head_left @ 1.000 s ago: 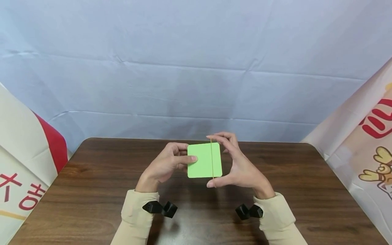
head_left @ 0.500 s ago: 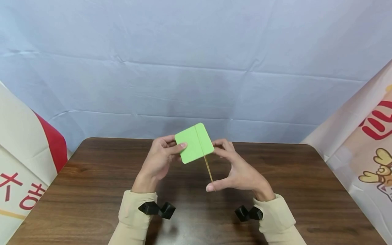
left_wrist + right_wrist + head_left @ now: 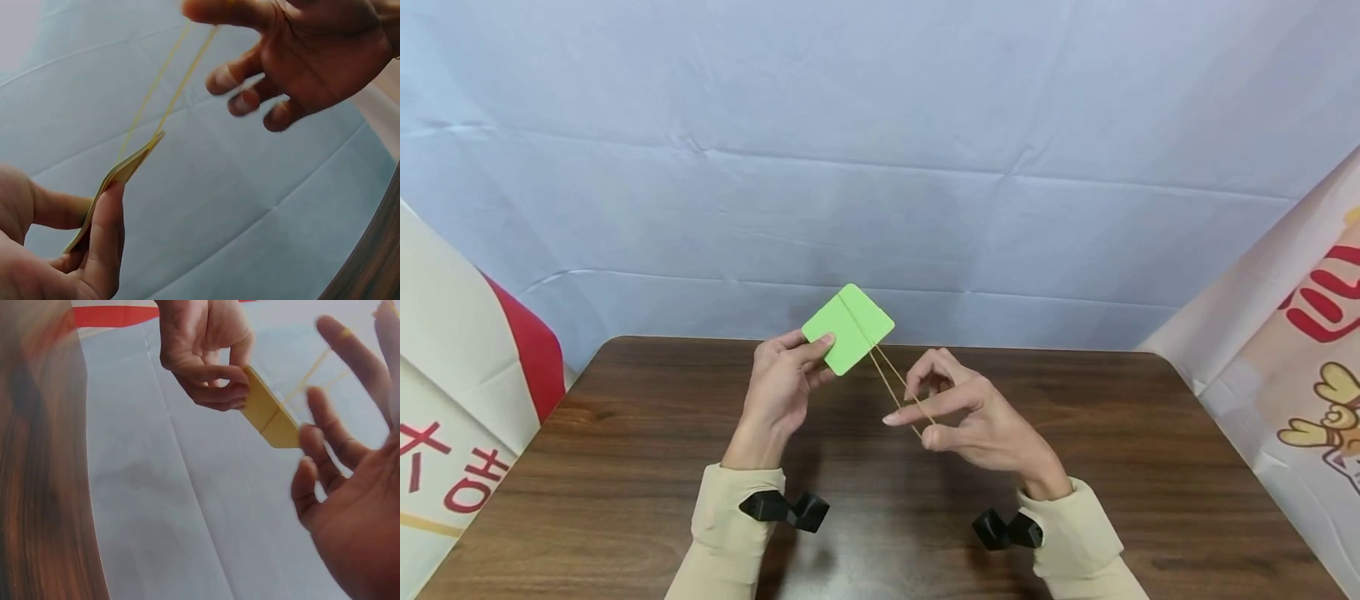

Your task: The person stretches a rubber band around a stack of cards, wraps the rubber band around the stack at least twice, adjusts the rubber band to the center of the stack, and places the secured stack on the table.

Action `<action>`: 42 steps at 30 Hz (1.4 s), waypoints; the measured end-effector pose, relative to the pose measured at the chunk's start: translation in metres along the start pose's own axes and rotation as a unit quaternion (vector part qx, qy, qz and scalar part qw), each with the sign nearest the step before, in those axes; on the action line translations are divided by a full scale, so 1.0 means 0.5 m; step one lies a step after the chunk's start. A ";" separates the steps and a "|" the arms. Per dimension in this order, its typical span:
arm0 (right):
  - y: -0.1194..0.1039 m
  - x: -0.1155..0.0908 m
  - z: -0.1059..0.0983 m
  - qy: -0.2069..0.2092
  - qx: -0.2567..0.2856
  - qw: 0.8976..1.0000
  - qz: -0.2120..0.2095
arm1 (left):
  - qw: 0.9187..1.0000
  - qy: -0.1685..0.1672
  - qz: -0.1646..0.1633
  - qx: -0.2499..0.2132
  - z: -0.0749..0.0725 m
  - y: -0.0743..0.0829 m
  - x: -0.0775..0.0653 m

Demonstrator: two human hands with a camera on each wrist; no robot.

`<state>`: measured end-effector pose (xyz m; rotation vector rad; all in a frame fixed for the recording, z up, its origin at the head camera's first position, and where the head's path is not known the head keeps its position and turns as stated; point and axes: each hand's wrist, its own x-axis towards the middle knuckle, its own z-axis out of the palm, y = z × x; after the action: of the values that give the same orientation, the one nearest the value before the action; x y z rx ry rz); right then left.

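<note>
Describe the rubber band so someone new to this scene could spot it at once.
Over the brown table, find the left grip holding a bright green square. The rubber band crosses its face and stretches to the right grip. Unlike the flat, broad square, it is thin, yellowish and stringlike.

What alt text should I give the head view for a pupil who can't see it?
A left hand holds a green card; a thin band crosses the card and runs in two strands to the right hand. Below is a brown table, behind it a pale blue backdrop.
</note>
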<state>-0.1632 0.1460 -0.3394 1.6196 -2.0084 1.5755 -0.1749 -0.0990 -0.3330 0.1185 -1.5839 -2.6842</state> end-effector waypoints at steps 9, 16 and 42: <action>-0.003 0.012 0.025 0.097 -0.063 0.993 -0.029 | 0.998 0.042 0.014 -0.055 0.001 0.001 0.000; -0.009 0.014 0.040 0.072 -0.225 0.970 0.047 | 0.995 0.045 0.056 -0.071 0.007 -0.003 0.000; -0.017 -0.001 0.007 0.131 -0.150 0.975 0.096 | 0.946 -0.202 0.242 0.074 -0.020 -0.012 -0.005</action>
<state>-0.1544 0.1447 -0.3361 1.0785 -2.1779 1.3705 -0.1716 -0.1048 -0.3430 -0.7628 -1.6288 -2.2919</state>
